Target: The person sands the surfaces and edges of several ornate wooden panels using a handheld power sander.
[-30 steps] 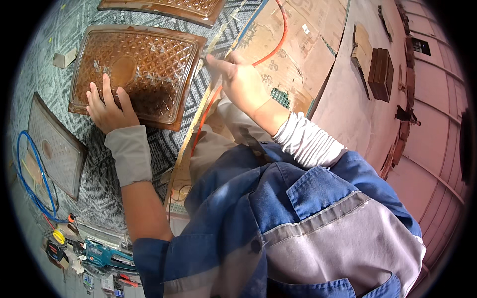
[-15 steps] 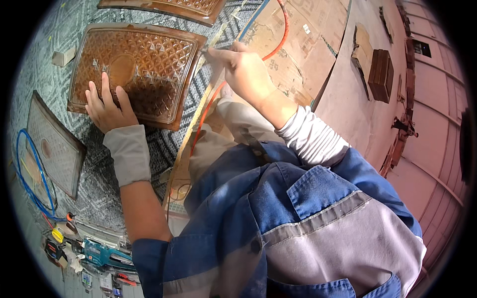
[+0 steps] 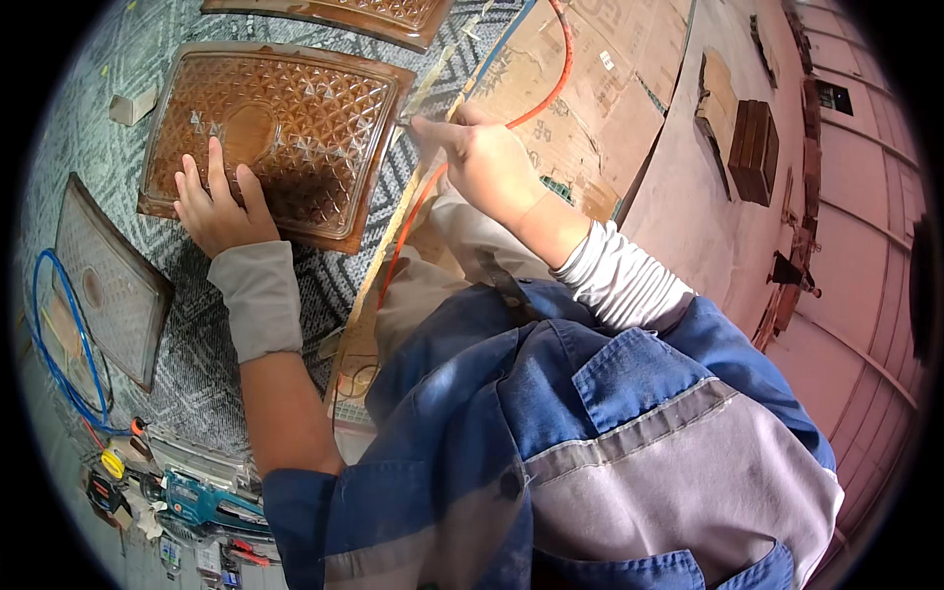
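Head camera view, looking down: a brown, diamond-embossed panel (image 3: 295, 147) with a plain oval at its centre lies on a grey patterned carpet (image 3: 211, 344), beneath the left hand (image 3: 224, 211) and just left of the right hand (image 3: 492, 162). The left hand is open, fingers spread over the panel's lower-left part, grasping nothing. The right hand is curled, its fingertips at the panel's right edge; whether they pinch something small cannot be told.

Both forearms wear pale cuffs; the left reaches upward, the right angles in from the lower right. An orange hose (image 3: 564, 69) passes behind the right hand, over flattened cardboard (image 3: 615, 118).

Another brown panel (image 3: 339, 10) lies beyond, cut off by the view. Toward the left are a small pale block (image 3: 133, 105), a greyish embossed panel (image 3: 118, 280), a looped blue hose (image 3: 35, 315) and, lower, a teal power tool (image 3: 202, 500).
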Motion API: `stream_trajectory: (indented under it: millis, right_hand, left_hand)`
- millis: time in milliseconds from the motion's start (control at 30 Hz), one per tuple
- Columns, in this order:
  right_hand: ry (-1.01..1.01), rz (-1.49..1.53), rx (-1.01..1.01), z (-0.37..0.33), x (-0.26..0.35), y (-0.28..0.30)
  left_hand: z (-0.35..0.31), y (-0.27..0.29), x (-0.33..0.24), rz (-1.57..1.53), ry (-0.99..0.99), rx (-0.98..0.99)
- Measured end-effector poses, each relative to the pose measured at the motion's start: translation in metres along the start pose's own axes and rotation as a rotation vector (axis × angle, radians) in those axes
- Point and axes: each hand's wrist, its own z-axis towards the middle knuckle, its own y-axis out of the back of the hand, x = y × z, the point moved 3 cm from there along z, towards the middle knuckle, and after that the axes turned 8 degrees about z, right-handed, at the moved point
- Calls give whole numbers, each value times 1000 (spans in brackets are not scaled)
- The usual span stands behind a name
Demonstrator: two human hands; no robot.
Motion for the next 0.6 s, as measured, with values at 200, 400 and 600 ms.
stream_trajectory:
  millis: [200,400,600]
  right_hand:
    - [55,-31,-54,0,5,2]
    - [-35,63,-25,3,0,5]
    - [-22,107,-106,21,-7,6]
  left_hand:
    - [0,-2,2,-9,-11,-16]
    - [0,-3,2,-6,-3,-17]
    - [-1,-5,3,-19,-8,-40]
